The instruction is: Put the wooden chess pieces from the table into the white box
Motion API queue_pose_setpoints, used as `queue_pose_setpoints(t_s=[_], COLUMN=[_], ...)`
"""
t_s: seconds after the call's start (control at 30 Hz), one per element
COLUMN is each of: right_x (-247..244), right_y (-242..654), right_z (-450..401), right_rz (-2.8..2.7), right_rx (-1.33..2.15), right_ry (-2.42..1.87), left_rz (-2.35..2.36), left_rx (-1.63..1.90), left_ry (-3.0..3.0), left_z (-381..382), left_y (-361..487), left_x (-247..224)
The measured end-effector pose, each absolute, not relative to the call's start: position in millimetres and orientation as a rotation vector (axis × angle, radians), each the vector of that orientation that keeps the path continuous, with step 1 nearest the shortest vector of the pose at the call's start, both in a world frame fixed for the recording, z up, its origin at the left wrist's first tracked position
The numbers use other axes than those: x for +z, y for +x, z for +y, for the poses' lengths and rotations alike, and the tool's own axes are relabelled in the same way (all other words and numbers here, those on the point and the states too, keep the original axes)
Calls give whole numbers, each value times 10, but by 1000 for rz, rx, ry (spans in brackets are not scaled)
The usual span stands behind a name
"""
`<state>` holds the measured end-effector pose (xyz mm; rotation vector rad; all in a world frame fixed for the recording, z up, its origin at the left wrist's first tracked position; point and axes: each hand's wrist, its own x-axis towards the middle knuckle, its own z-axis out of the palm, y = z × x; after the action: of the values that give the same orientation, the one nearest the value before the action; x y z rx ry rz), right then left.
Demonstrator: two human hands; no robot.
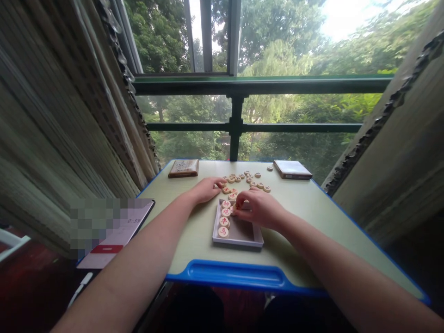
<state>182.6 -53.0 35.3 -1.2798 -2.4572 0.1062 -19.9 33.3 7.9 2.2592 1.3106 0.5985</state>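
Note:
A shallow white box (238, 243) lies on the pale green table (305, 231), with several round pieces with red characters in a column along its left side, one being the lowest piece (223, 231). My right hand (255, 206) is over the box's upper part, its thumb and fingers pinched round a round piece next to the column. Beyond the box, my left hand (211, 188) rests on the table, fingers curled at the edge of the loose pieces; what its fingertips hold, if anything, is hidden. More loose pieces (257, 175) lie scattered behind both hands.
A flat brown box (183, 168) sits at the table's back left, and a white-topped box (293, 169) at the back right. A tablet (118, 236) with a timer lies left of the table. Blue trim with a pen groove (236, 273) runs along the front edge.

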Motion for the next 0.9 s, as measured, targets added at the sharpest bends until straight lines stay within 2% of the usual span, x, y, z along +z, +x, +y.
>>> queue_pose_setpoints(t_s=[0.27, 0.9], right_x=[335, 358], right_y=[1813, 1827], right_z=[-523, -505], right_rz=[-2507, -2456], right_rx=[99, 220], right_ry=[-1179, -1261], left_rz=[1317, 1422], left_rx=[644, 718], left_ry=[2234, 2284], left_z=[300, 309], left_y=[-176, -179], left_x=[139, 149])
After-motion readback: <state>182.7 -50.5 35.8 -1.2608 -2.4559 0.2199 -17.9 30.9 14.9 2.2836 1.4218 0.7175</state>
